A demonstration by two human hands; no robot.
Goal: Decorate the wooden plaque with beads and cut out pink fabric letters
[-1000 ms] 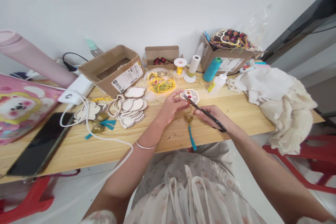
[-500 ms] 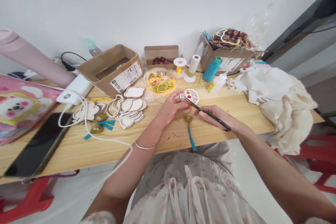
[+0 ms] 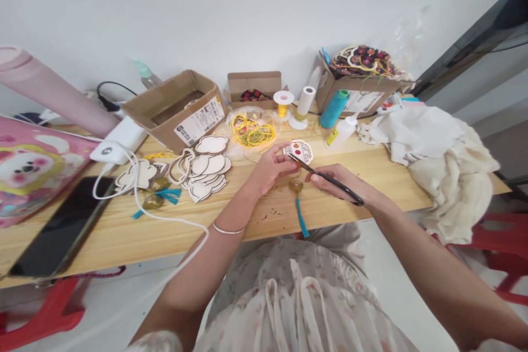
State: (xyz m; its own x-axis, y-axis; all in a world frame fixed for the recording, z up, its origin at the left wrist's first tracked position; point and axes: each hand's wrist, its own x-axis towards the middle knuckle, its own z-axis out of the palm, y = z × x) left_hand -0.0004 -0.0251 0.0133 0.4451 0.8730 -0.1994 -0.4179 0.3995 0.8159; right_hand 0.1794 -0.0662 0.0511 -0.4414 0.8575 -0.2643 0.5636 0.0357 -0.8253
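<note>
The one octagonal white patterned piece [image 3: 305, 149] sits at the front of the table [image 3: 391, 190]; whether it rests on the wood or is slightly raised cannot be told. At its 8 o'clock, the person's left hand [image 3: 270, 168] has its fingers drawn together on the near-left edge. At 4 o'clock, the right hand [image 3: 346, 177] is closed around one black tool [image 3: 336, 181], whose tip meets the piece by the left fingertips; any gap at the tip is too small to make out. Compared with a second ago, the tool's rear end has swung slightly toward 3 o'clock while the piece has barely moved, which suggests work continues on the same spot. One amber bead [image 3: 296, 186] with a teal ribbon [image 3: 302, 220] lies at 6 o'clock; two more appear far off toward 8 or 9. Three spools stand beyond: yellow [image 3: 282, 110] at 11, white [image 3: 306, 102] at 12, teal [image 3: 334, 109] at 1. One squeeze bottle [image 3: 341, 132] is at 2, one cord tangle [image 3: 253, 131] at 10. Overlapping pale cutouts [image 3: 211, 146] at 9 defy exact counting. Three cardboard boxes [image 3: 167, 132] line the back, at 10, 11 and 1.
</note>
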